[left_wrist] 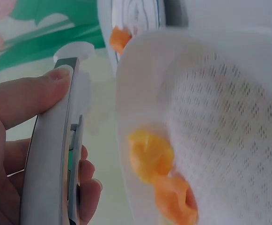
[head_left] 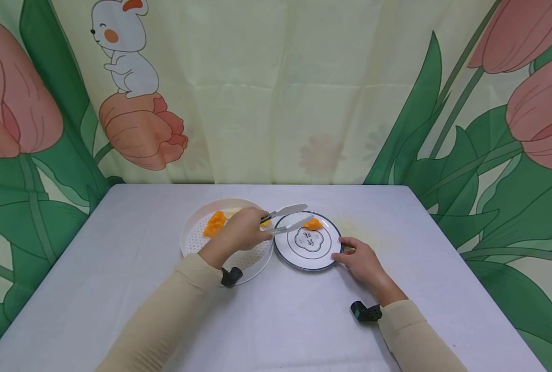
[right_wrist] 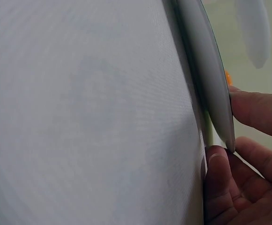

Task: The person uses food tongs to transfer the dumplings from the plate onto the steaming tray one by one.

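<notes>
Tulip-printed curtains back the white table (head_left: 118, 289). On it, the left hand (head_left: 241, 230) grips metal tongs (head_left: 287, 219), their tips over an orange food piece (head_left: 313, 223) on the round white dark-rimmed plate (head_left: 287, 253). Beneath that hand sits a white perforated round tray (head_left: 192, 240) with more orange pieces (head_left: 214, 223). The right hand (head_left: 362, 261) pinches the plate's near edge.

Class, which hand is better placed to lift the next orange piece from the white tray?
Left, probably: the left hand already holds the tongs over the tray, while the right hand grips the plate.
</notes>
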`<state>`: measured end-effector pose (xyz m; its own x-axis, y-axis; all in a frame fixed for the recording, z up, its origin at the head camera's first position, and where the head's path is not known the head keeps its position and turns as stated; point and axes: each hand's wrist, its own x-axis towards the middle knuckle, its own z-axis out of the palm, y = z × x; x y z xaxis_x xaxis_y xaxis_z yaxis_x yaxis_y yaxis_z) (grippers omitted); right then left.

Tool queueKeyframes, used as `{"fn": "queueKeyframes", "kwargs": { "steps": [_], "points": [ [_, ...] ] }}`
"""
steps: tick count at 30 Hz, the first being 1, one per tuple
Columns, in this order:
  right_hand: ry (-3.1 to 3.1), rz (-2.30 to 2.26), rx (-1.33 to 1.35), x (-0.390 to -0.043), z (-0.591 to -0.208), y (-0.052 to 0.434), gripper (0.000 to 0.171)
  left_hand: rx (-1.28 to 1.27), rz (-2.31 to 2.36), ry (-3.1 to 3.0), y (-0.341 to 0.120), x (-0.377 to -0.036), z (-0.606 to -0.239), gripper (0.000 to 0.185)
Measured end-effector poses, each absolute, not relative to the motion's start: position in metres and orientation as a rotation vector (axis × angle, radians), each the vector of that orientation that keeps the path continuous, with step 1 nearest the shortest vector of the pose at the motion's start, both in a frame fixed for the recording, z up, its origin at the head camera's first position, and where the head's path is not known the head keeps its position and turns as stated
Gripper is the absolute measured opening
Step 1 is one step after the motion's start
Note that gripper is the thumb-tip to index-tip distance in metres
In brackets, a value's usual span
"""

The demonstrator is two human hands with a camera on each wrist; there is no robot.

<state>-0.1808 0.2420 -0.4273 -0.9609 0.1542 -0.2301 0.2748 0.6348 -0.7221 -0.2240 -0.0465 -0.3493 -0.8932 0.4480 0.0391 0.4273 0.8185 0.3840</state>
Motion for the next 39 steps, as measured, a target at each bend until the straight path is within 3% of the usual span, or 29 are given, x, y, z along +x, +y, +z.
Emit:
{"fn": "queueKeyframes", "kwargs": {
  "steps": [6, 17, 39],
  "points": [
    [2.710, -1.238, 0.354, -0.180, -0.426, 0.240, 0.064, 0.683, 0.496, 2.945, -0.034, -0.226, -0.356, 0.048],
    [2.705, -1.230, 0.374, -0.181, -0.427, 0.241, 0.063, 0.608, 0.450, 2.912, -0.022, -0.230, -0.359, 0.052],
    [2.701, -1.244, 0.381, -0.181, -0.429, 0.241, 0.063, 0.592, 0.416, 2.904, -0.013, -0.238, -0.366, 0.045]
  ]
}}
